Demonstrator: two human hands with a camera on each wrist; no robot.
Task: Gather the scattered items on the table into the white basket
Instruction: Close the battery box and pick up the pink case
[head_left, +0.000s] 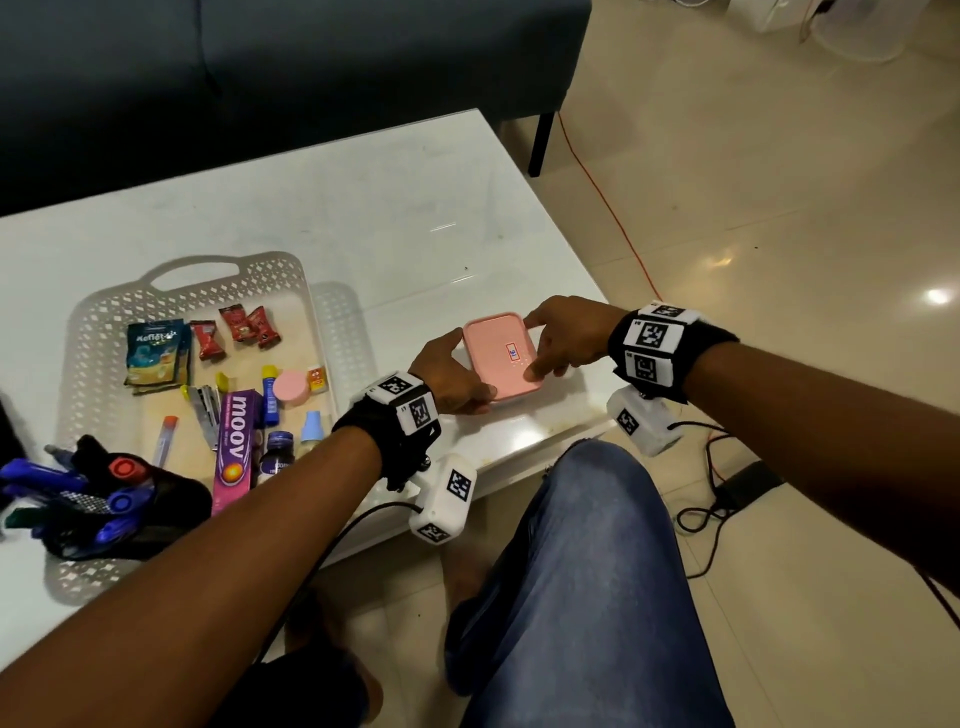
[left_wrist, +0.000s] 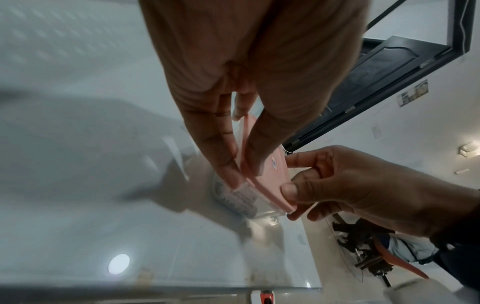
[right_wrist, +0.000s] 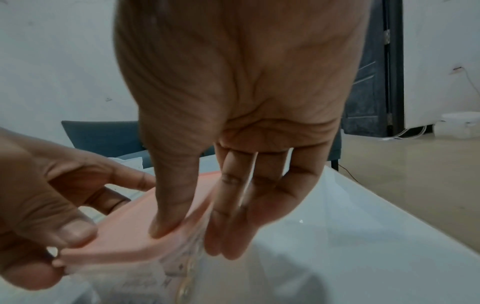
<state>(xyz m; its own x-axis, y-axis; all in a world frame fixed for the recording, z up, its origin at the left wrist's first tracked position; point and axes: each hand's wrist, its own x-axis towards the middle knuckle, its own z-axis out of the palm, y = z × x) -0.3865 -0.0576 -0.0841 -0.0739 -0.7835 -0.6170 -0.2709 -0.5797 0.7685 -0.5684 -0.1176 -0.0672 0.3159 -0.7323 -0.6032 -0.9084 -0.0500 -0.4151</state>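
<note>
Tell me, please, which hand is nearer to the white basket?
Left. The left hand grips the pink-lidded box on the side facing the white basket; the right hand grips its far side.

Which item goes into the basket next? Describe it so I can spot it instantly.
Start at the white basket on the table's left side, then look to its right, near the table's front edge. There both hands grip a flat, rounded-rectangular clear container with pink lid, the only task item outside the basket.

Pink-lidded box (head_left: 500, 354) – beside basket (head_left: 332, 332)
</note>
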